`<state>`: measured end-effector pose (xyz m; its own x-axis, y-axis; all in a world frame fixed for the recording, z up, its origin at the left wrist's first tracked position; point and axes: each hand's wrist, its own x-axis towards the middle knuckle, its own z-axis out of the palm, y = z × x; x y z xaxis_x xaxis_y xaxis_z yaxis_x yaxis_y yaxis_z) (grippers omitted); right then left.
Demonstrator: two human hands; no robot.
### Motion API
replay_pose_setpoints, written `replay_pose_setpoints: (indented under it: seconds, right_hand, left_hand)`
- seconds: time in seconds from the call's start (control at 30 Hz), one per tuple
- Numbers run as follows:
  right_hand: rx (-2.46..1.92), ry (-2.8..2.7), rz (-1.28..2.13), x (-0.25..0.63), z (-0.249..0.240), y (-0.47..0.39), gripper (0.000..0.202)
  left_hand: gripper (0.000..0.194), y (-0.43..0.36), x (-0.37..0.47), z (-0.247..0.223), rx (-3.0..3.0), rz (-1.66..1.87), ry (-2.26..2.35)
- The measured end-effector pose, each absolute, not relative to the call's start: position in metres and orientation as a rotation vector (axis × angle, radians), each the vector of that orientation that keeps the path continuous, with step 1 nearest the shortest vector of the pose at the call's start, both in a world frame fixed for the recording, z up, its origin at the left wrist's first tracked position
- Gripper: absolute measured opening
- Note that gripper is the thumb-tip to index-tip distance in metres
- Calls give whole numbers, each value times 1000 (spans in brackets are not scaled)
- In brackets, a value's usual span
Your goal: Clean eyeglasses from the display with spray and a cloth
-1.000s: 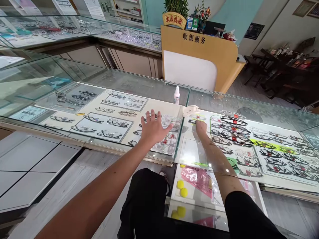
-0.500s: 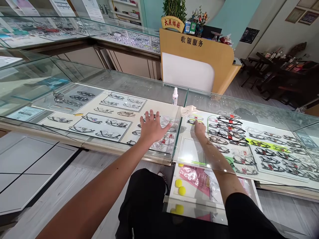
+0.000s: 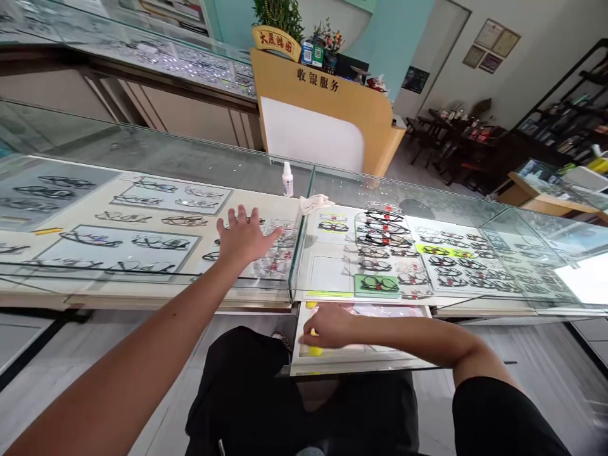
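My left hand (image 3: 244,239) lies with spread fingers on the glass top of the display counter (image 3: 228,166), over rows of eyeglasses (image 3: 161,242). My right hand (image 3: 330,326) is over the open drawer (image 3: 370,363) under the counter, near its left end. Its fingers are curled downward; what they hold, if anything, is hidden. Beside and beneath those fingers are yellow balls (image 3: 315,350). Pink and clear packets (image 3: 380,310) lie farther back in the drawer, partly covered by my forearm.
On the glass stand a white spray bottle (image 3: 287,180) and a crumpled cloth (image 3: 316,203). More eyeglasses (image 3: 380,283) fill the right side of the case. Beyond the counter is a wooden cashier desk (image 3: 327,95). My knees are just below the drawer.
My right hand has moved from the glass top back and down to the drawer, and its fingers have curled. My left hand stays spread on the glass. The view has turned right.
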<state>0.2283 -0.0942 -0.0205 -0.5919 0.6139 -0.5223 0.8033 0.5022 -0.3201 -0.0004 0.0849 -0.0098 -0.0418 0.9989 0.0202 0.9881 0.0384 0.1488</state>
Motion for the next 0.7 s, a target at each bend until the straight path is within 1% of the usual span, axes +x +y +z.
replay_pose_setpoints:
  seconds: [0.07,0.13,0.23,0.3,0.37,0.43,0.5,0.53,0.63,0.7]
  right_hand:
    - [1148,2536,-860,243,16,-110,41]
    - [1276,2685,-798,263,57,-107,38]
    - [1688,2778,-525,304,105,-63,47]
    - [2057,2704,-223,337,122,-17,50]
    - [2293,2505,-21,372,125,33,49]
    - [2403,2240,59,403,118,77,46]
    - [2435,2057,121,428,108,109,36]
    - [2426,2031,113,438,103,120,32]
    - [2386,2012,68,455,87,140,37]
    - [2364,2012,50,460,79,148,37]
  left_hand:
    - [113,85,-1,-10,2114,196,2189]
    - [112,85,-1,-9,2115,210,2187]
    - [111,85,-1,-8,2117,220,2190]
    - [112,84,-1,-8,2124,222,2187]
    - [112,85,-1,-9,2128,221,2187]
    - [112,85,-1,-9,2126,220,2190]
    - [111,85,-2,-10,2122,221,2194]
    - [111,84,-2,-10,2121,222,2194]
    - [110,83,-2,-10,2119,222,2194]
    - [111,83,-2,-10,2126,229,2189]
